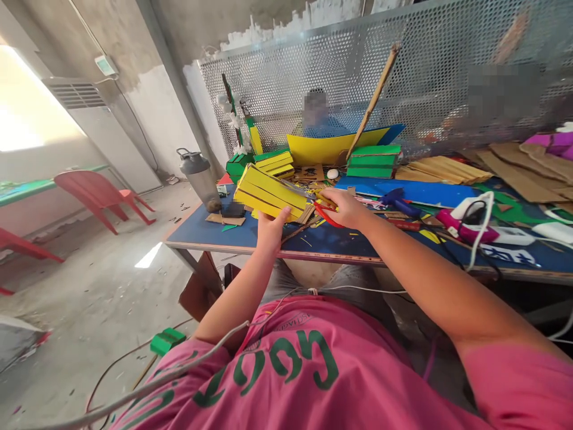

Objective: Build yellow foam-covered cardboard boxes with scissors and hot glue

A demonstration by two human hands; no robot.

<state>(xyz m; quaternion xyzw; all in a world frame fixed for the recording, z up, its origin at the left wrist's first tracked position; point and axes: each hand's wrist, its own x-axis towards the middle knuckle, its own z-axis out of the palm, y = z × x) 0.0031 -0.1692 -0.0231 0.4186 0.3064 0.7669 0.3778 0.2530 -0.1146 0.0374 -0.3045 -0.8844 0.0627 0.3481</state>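
Note:
My left hand (274, 228) grips a yellow cardboard piece (264, 191) with dark lines across it, held tilted above the table's front edge. The thumb lies along its near side, and the other fingers are hidden behind it. In my right hand (342, 206) is a pair of scissors (326, 214) with red and yellow handles. Their blades point left and meet the right end of the yellow piece; how far they are parted cannot be made out. Cardboard scraps and yellow bits lie beneath both hands.
Behind stand a green cardboard block (373, 161), a curved yellow sheet (338, 146) and a leaning stick (373, 101). A grey bottle (197, 176) stands at the left. Rightward lie a blue board (412, 192), a blue glue gun (400, 202) and tangled cables. A person sits beyond the perforated screen (277, 83).

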